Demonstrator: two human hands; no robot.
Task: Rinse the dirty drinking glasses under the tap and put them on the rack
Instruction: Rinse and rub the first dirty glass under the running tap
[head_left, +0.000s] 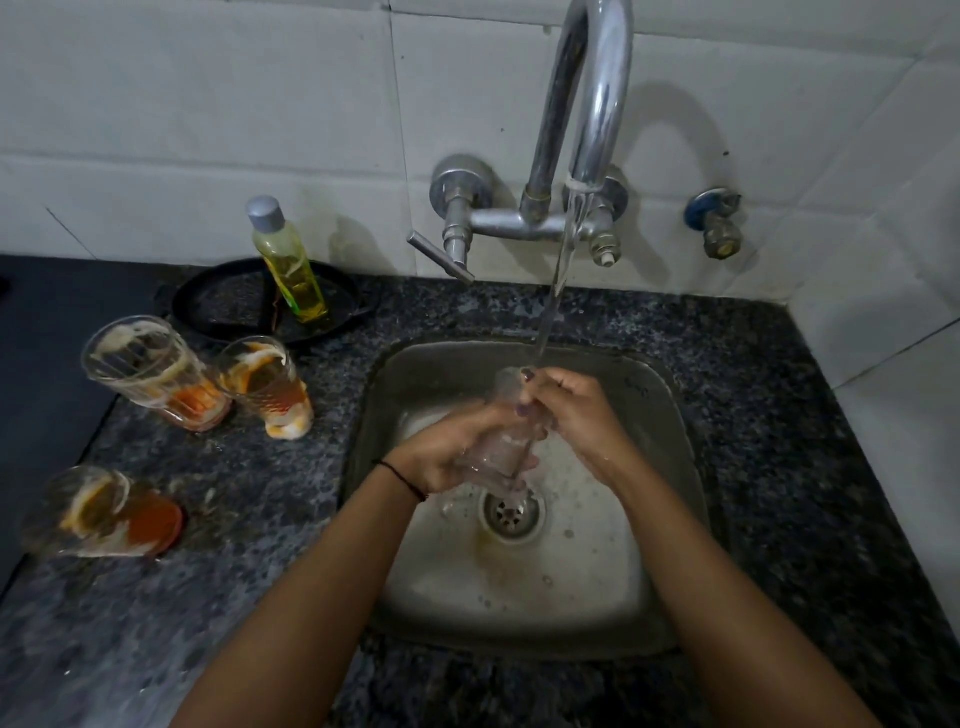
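glass (501, 441) under the tap (587, 130), left hand (447, 454) gripping its base, right hand (563, 410) its rim; best tilt it so water flushes inside.

Arms: 2 bare forearms, no sleeves in view
Left wrist: thin black thread band (400, 475), at 9 o'clock of the left hand (447, 454)
Right hand (569, 410): dark polish on fingernails, wet

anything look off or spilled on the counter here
No spill shows. The three dirty clear glasses with orange residue stand on the dark speckled granite counter; their lean looks like wide-angle distortion. The yellow liquid bottle stands tilted in a black round pan.
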